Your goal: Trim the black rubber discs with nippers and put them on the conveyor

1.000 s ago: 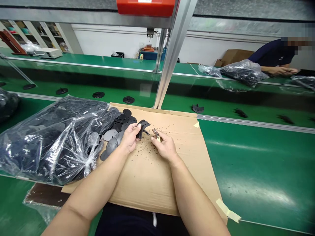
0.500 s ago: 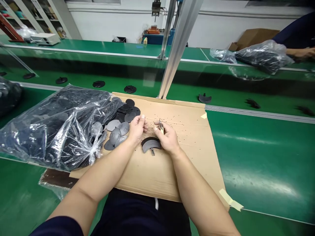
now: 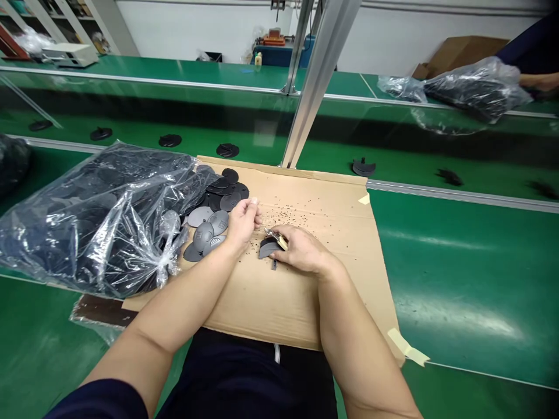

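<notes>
My right hand [image 3: 301, 249] is closed around small metal nippers [image 3: 277, 236] with pale yellow handles. Its fingers also reach the right end of a dark, curved plastic part [image 3: 267, 248], which has a short stem pointing toward me. Whether they grip this part or only touch it is unclear. My left hand [image 3: 243, 224] is closed in a pinch just left of the curved part; anything between its fingertips is too small to make out. Beside that hand lie several dark grey and black plastic discs [image 3: 203, 237], overlapping each other.
Beneath my hands is a cardboard sheet [image 3: 349, 291] strewn with tiny black bits. A clear plastic bag [image 3: 87, 209] of dark parts fills the left. Ahead, a metal post [image 3: 321, 75] rises, and black parts [image 3: 227, 151] line the green strip. Another person's arm [image 3: 539, 81] shows far right.
My right hand has come down and turned, bringing the nippers over the curved part, its fingers now at that part. My left hand stays pinched in nearly the same place. The view has tilted slightly.
</notes>
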Action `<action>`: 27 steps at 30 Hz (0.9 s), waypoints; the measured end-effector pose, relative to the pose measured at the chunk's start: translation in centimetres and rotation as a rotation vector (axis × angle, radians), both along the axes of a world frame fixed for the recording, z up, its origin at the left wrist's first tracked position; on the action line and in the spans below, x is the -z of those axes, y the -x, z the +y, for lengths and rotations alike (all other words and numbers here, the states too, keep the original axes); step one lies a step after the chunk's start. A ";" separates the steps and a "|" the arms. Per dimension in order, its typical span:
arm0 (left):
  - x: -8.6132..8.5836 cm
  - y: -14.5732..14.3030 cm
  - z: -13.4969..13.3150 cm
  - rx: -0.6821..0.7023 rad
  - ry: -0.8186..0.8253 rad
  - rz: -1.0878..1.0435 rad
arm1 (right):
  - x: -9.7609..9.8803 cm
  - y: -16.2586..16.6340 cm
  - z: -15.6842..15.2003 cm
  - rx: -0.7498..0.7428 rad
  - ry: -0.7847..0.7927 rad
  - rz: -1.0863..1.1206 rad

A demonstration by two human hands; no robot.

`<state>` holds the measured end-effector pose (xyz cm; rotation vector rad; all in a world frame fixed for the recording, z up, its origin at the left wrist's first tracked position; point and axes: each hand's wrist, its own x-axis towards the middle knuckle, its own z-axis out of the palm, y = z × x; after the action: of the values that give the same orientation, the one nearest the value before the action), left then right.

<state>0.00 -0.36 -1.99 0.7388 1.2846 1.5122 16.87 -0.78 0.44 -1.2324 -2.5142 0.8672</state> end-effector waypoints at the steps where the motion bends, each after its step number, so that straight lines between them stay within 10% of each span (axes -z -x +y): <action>1: 0.0 0.0 -0.1 0.009 -0.002 0.013 | 0.0 0.0 0.0 0.022 -0.012 -0.011; 13: 0.6 -0.3 -0.7 0.074 -0.093 0.185 | 1.3 0.2 1.2 0.376 -0.112 0.330; 20: -0.4 -0.7 -1.4 0.388 -0.116 -0.006 | 2.4 1.3 1.0 0.351 0.057 0.763; 27: -1.0 0.6 -0.6 0.226 -0.031 -0.372 | 1.8 1.4 0.6 0.456 0.045 0.985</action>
<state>-0.62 -0.99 -0.98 0.5672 0.8715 1.4065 15.45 -0.20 -1.35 -0.9670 -1.3856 1.0521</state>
